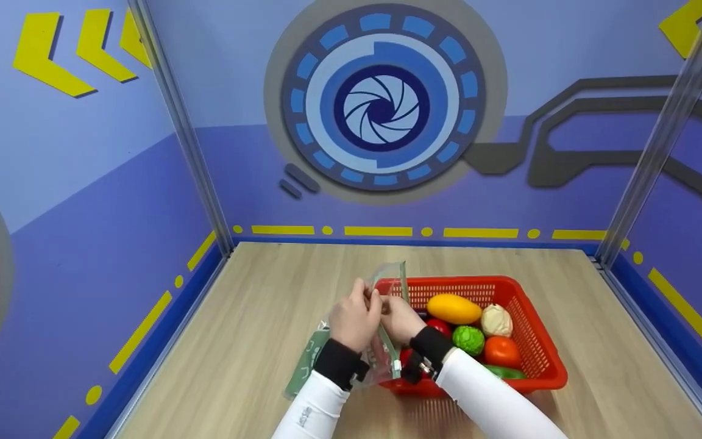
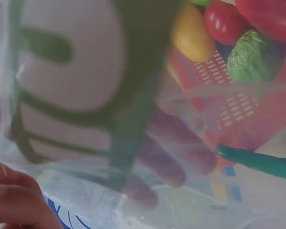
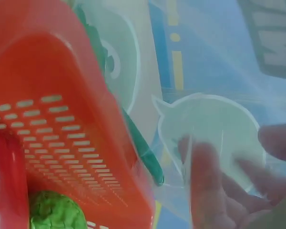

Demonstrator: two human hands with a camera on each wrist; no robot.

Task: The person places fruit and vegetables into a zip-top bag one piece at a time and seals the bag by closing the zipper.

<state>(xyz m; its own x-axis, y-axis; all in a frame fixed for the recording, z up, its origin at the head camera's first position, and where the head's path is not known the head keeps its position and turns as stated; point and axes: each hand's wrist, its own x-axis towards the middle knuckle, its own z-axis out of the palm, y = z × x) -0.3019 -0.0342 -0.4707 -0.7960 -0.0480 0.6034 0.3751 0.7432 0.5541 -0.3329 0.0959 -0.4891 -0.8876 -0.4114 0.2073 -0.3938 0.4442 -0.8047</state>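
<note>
Both hands are at the mouth of a clear plastic bag [image 1: 395, 272] with green edging and green print. In the head view my left hand [image 1: 352, 320] pinches its upper edge between thumb and fingers. Close beside it, my right hand [image 1: 401, 318] also grips the plastic, its fingertips partly hidden. Through the bag, blurred fingers [image 2: 176, 157] show in the left wrist view. Fingers [image 3: 207, 176] are blurred in the right wrist view too, near a pale speech-bubble print. A flat green printed piece [image 1: 307, 364] of plastic is below the left hand; whether it belongs to the same bag I cannot tell.
A red basket [image 1: 543, 347] stands right of the bag, partly under the right forearm. It holds a yellow mango-like fruit [image 1: 453, 308], a pale bulb [image 1: 496, 321], a green crinkled ball [image 1: 468, 340], a tomato [image 1: 502, 352] and other red and green produce. Walls enclose the wooden table [image 1: 253, 305].
</note>
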